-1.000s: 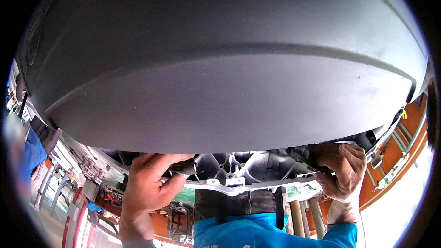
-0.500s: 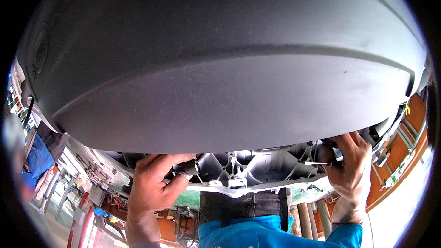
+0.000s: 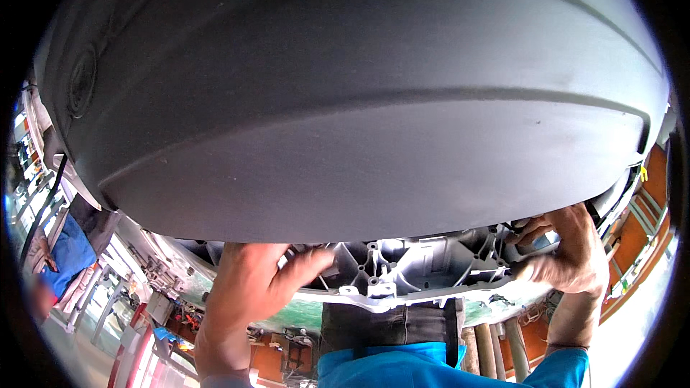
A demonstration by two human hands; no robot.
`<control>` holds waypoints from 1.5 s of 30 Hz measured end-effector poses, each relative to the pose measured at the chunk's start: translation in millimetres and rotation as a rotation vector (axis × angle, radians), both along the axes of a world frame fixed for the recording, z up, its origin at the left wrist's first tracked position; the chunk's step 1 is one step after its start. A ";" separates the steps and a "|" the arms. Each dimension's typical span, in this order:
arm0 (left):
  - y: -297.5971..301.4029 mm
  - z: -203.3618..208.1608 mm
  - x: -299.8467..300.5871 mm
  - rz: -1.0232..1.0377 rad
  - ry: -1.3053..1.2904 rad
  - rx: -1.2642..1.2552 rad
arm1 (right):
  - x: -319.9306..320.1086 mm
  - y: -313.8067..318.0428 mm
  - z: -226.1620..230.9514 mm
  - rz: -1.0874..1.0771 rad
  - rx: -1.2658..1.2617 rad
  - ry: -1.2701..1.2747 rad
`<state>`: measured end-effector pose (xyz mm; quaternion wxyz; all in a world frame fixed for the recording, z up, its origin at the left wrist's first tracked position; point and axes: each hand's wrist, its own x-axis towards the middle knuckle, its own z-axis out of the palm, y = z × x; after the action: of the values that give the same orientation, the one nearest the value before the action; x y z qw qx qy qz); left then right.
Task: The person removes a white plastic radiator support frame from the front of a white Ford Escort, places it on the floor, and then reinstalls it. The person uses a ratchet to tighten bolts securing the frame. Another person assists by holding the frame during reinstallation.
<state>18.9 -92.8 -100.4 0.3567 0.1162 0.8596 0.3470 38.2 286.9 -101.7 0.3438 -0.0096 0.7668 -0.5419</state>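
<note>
A big, dark grey curved panel (image 3: pixel 374 165) fills the middle and reaches up to twelve o'clock. Under its bottom edge, between five and six o'clock, sits a silver metal frame (image 3: pixel 372 299) with lots of ribs. The left hand (image 3: pixel 251 280) is at seven o'clock, its thumb sticking out and its fingers hidden under the panel. The right hand (image 3: pixel 568 251) is at four o'clock by the frame, fingers bent, thumb apart and blurry. I can't tell if either one is pinching something. Another person in blue (image 3: pixel 75 244) is near eight o'clock.
</note>
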 end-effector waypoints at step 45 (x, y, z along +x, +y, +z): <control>68.2 -31.5 3.9 -0.443 -0.002 0.188 | 35.2 -7.1 32.1 -0.162 0.591 0.456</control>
<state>22.8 -24.6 -131.9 0.4126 0.3343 0.7766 0.3389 73.4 279.8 -69.6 0.1082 0.0304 0.9451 -0.3067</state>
